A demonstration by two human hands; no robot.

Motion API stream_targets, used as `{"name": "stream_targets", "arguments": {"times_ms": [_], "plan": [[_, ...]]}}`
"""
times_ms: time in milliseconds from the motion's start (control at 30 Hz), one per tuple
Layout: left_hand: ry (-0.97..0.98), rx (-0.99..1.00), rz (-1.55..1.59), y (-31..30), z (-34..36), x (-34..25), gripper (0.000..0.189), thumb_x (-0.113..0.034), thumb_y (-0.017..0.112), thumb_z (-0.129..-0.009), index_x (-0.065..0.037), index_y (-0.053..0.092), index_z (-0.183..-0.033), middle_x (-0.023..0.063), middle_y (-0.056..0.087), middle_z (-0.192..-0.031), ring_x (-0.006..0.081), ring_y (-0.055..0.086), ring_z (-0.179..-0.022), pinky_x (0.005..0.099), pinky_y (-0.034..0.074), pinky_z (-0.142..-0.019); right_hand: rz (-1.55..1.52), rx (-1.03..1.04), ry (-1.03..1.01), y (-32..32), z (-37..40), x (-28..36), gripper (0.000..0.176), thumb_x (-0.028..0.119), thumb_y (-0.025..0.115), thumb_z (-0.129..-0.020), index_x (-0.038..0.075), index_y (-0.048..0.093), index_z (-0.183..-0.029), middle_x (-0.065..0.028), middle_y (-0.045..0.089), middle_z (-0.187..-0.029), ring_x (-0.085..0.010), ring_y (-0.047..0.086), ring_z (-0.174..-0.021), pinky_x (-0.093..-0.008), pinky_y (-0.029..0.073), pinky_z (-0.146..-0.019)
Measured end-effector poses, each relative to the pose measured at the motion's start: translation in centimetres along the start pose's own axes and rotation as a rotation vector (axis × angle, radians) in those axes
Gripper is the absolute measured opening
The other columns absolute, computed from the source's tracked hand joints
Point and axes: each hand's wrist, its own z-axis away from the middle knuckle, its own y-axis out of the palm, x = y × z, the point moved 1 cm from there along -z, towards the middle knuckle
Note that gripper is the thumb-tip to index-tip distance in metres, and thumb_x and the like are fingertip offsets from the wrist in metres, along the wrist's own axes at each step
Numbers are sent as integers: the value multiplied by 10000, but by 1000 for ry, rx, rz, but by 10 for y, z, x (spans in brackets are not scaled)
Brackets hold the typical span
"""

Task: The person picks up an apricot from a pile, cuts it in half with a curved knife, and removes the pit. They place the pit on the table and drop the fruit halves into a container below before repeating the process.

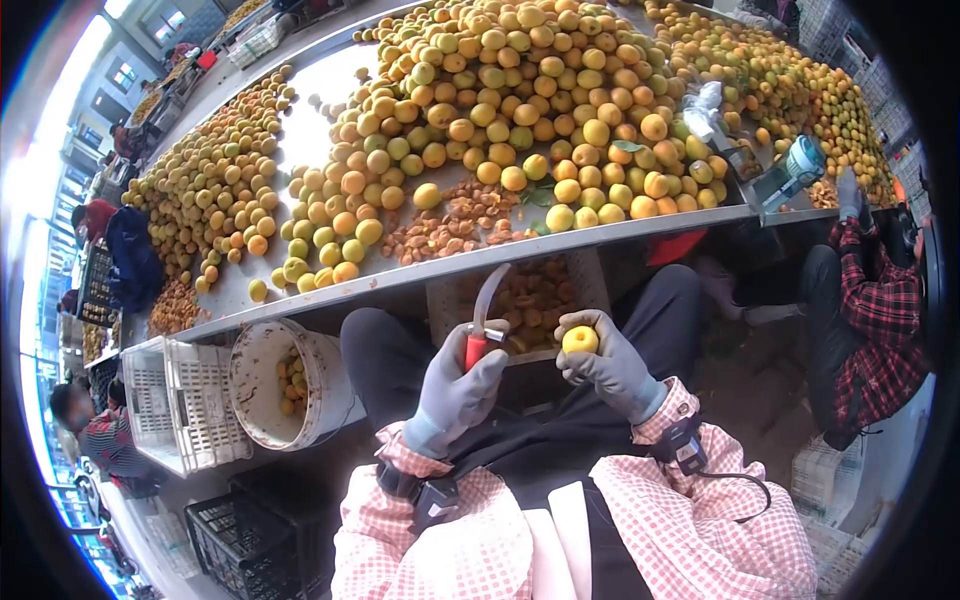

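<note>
My left hand [452, 392], in a grey glove, is closed around the red handle of a curved knife [487, 300]. Its blade points up toward the table edge. In the gloved fingers of my right hand [618, 372] a yellow apricot [580, 339] is pinched, with a dark spot on its upper side. Both hands are above my lap, apart from each other. Below and beyond them a pale crate [597, 285] holds orange-brown pieces, partly hidden. On the metal table ahead are a large heap of apricots [500, 110] and a pile of brown pits [450, 222].
A white bucket [262, 420] with some fruit stands at left, beside white plastic crates [205, 400]. A turquoise-lidded bottle [795, 172] and a crumpled plastic bag [703, 110] are on the table at right. A person in a plaid shirt [875, 350] sits at right.
</note>
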Motion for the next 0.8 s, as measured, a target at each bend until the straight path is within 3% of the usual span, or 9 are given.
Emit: {"name": "stream_targets", "arguments": {"times_ms": [67,133,167,200,267,400,467,567,800], "plan": [[102,-2,-89,-1,1,10,188,-53,609,-909,-50,531,-1081,-40,540,-713,20,459,-559,194,403,-521,-27,48,-15,2,7,8,453,9,696,-818,78,479,-1209,-34,553,-1024,-117,582,-864,-247,487,-777],[52,38,-525,6,9,6,115,-71,619,-909,-41,558,-1002,-38,557,-691,19,488,-577,197,422,-536,-58,101,-36,5,9,10,465,-19,699,-798,74,486,-1200,-44,567,-1042,-134,587,-896,-263,485,-815],[146,66,-620,7,10,11,110,-92,644,-891,-37,581,-961,14,588,-693,61,562,-604,225,445,-556,-48,135,-96,5,9,9,447,-25,704,-795,77,505,-1182,-47,568,-1075,-142,561,-1004,-277,463,-894],[293,108,-835,5,10,12,183,-117,682,-855,-45,589,-995,92,628,-727,182,624,-596,276,467,-568,-36,171,-156,6,8,8,430,-30,709,-792,79,523,-1164,-50,568,-1107,-151,536,-1113,-291,441,-972],[474,118,-975,7,10,14,293,-137,717,-805,-58,587,-1056,145,648,-795,303,645,-658,331,486,-585,-64,199,-197,9,7,10,424,-45,711,-781,78,532,-1146,-64,572,-1146,-177,481,-1205,-313,413,-1014],[541,145,-1179,10,16,14,322,-93,697,-801,-50,576,-1097,110,659,-779,278,672,-679,329,506,-592,-201,299,-183,18,11,10,421,-92,709,-753,73,540,-1101,-94,582,-1197,-227,342,-1374,-360,372,-1087],[546,119,-1282,8,19,15,401,-179,720,-776,-86,569,-1135,143,660,-824,323,645,-684,369,498,-576,-206,302,-200,26,15,11,430,-100,718,-743,72,536,-1094,-94,587,-1187,-225,390,-1343,-378,362,-1103],[630,89,-1347,5,21,17,401,-183,711,-778,-81,569,-1139,136,652,-796,318,635,-646,374,490,-544,-259,324,-267,36,16,9,419,-80,714,-767,71,523,-1108,-88,588,-1170,-231,505,-1246,-377,384,-1080],[578,-56,-1498,6,22,30,283,-145,675,-778,-53,560,-1019,139,612,-731,344,612,-621,406,466,-527,-317,210,-271,50,20,-3,404,-67,663,-822,78,475,-1149,-71,587,-1117,-247,549,-1191,-382,415,-1044]]}}
